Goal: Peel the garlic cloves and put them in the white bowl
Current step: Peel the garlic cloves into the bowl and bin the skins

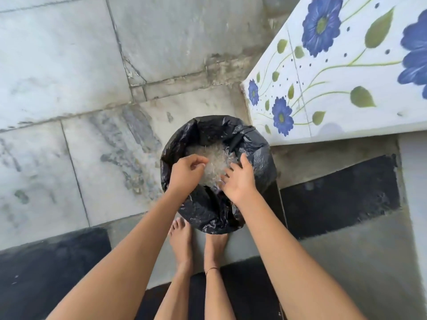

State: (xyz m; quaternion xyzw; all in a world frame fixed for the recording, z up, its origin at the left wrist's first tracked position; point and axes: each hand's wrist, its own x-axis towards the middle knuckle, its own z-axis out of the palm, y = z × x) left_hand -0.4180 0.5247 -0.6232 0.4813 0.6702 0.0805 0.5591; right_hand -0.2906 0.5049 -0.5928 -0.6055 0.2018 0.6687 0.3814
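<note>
Two hands hover above the black-lined bin (pixel 217 204): left hand (pixel 186 174) with fingers loosely curled, right hand (pixel 239 181) with fingers spread, probably shaking off pale papery skins (pixel 213 162); cloves and white bowl are not visible

glossy crinkled plastic bin liner (pixel 208 209); veined marble floor (pixel 57 65)

Soft, even daylight lit the scene, brightest on the flowered surface (pixel 342 72) up and right of the bin (pixel 218 174), with no hard shadows and only dull sheen on the bin's black liner. The pale peels (pixel 213 163) inside the bin were smeared by blur, as were both hands over it. Floor lines left of the bin bowed from wide-angle distortion.
</note>
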